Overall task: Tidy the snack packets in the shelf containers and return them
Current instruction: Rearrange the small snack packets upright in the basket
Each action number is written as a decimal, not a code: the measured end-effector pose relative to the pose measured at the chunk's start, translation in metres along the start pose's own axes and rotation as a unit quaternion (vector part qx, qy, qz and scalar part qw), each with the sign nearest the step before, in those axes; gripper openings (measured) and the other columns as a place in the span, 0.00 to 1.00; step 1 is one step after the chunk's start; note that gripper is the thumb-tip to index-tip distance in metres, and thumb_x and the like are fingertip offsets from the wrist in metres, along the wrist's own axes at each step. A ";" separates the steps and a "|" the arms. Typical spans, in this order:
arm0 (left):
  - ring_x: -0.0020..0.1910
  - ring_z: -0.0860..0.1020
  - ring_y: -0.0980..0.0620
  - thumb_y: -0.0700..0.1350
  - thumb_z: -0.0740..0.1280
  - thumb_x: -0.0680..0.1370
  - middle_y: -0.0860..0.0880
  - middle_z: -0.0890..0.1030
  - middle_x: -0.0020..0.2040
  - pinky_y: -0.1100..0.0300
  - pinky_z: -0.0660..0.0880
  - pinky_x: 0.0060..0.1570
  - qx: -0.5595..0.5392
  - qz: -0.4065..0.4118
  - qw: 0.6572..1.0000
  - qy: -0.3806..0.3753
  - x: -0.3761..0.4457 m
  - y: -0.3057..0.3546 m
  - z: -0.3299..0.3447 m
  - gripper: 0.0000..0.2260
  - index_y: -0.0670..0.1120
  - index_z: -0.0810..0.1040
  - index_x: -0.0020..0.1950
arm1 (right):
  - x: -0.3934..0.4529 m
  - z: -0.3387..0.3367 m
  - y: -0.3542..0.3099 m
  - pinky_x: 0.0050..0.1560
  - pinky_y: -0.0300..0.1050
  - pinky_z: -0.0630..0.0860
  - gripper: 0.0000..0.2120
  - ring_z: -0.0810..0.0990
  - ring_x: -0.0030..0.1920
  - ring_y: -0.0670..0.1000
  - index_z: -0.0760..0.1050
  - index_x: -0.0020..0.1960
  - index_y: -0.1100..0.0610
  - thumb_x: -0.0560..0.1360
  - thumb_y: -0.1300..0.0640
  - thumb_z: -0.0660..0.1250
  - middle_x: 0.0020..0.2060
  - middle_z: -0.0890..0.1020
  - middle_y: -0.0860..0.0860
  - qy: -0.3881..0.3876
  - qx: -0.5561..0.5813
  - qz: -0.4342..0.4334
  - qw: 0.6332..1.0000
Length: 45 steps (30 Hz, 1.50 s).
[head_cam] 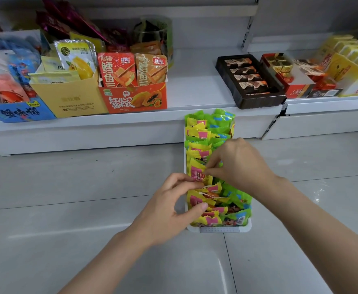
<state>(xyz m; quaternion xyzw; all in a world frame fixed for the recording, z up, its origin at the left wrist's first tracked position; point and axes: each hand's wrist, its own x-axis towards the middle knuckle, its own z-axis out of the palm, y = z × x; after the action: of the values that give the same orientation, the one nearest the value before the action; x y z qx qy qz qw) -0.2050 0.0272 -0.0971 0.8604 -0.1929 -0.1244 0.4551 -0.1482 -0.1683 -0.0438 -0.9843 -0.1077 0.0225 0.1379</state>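
Both hands working one packet in the tray on the floor, below the shelf.

One white tray (220, 229), long axis running away from the person toward the shelf (195, 96), holds two rows of snack packets: yellow-pink left, green right; too overlapped to count. Right hand (237, 164) pinches the top edge of a raised yellow-pink packet (197, 172); left hand (171, 206) has its fingers curled at that packet's lower edge, thumb on the row nearer the person. Judgement: packet lies directly between both hands, right one nearer.
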 end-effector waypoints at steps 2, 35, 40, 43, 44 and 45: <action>0.65 0.71 0.64 0.61 0.68 0.75 0.60 0.70 0.62 0.75 0.64 0.61 -0.003 -0.002 1.000 0.001 0.000 0.001 0.000 0.21 0.55 0.79 0.65 | 0.002 0.003 -0.004 0.46 0.45 0.77 0.05 0.81 0.52 0.50 0.86 0.48 0.47 0.74 0.50 0.74 0.46 0.85 0.47 -0.019 -0.029 0.000 0.999; 0.62 0.75 0.57 0.58 0.67 0.78 0.59 0.75 0.58 0.64 0.72 0.60 -0.021 0.039 0.999 0.028 0.017 -0.005 -0.006 0.14 0.53 0.83 0.57 | -0.003 0.012 0.010 0.57 0.48 0.72 0.15 0.74 0.56 0.53 0.83 0.59 0.46 0.72 0.48 0.75 0.50 0.72 0.50 0.018 0.049 0.025 0.998; 0.64 0.74 0.60 0.57 0.67 0.77 0.64 0.76 0.58 0.59 0.72 0.64 -0.030 0.013 0.999 0.030 0.013 -0.009 -0.006 0.20 0.58 0.73 0.69 | 0.004 0.022 -0.002 0.59 0.48 0.67 0.13 0.70 0.60 0.54 0.83 0.57 0.46 0.73 0.46 0.73 0.53 0.71 0.49 0.024 -0.010 0.021 0.999; 0.63 0.73 0.63 0.61 0.65 0.76 0.65 0.73 0.58 0.65 0.71 0.62 0.000 0.007 1.000 0.013 0.013 -0.007 -0.005 0.23 0.55 0.74 0.70 | 0.004 0.025 -0.004 0.59 0.48 0.65 0.10 0.69 0.61 0.54 0.84 0.54 0.48 0.74 0.47 0.72 0.56 0.73 0.49 0.035 -0.021 0.018 0.999; 0.62 0.73 0.64 0.62 0.64 0.77 0.64 0.72 0.58 0.69 0.70 0.60 0.014 0.011 1.000 0.011 0.013 -0.006 -0.004 0.22 0.54 0.76 0.68 | 0.002 0.026 -0.004 0.58 0.49 0.65 0.10 0.69 0.61 0.54 0.84 0.53 0.49 0.74 0.47 0.72 0.55 0.74 0.49 0.038 -0.021 0.012 0.999; 0.61 0.72 0.64 0.62 0.64 0.78 0.62 0.71 0.58 0.73 0.68 0.57 0.025 0.016 0.999 0.010 0.012 -0.005 -0.003 0.22 0.52 0.77 0.67 | -0.001 0.027 -0.004 0.57 0.49 0.65 0.09 0.69 0.60 0.54 0.84 0.52 0.51 0.74 0.48 0.72 0.55 0.75 0.49 0.042 -0.021 0.004 0.999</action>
<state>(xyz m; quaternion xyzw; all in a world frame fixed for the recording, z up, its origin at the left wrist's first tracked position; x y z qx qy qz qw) -0.1917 0.0262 -0.1000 0.8695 -0.2057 -0.1037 0.4370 -0.1522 -0.1576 -0.0682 -0.9875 -0.0981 -0.0201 0.1219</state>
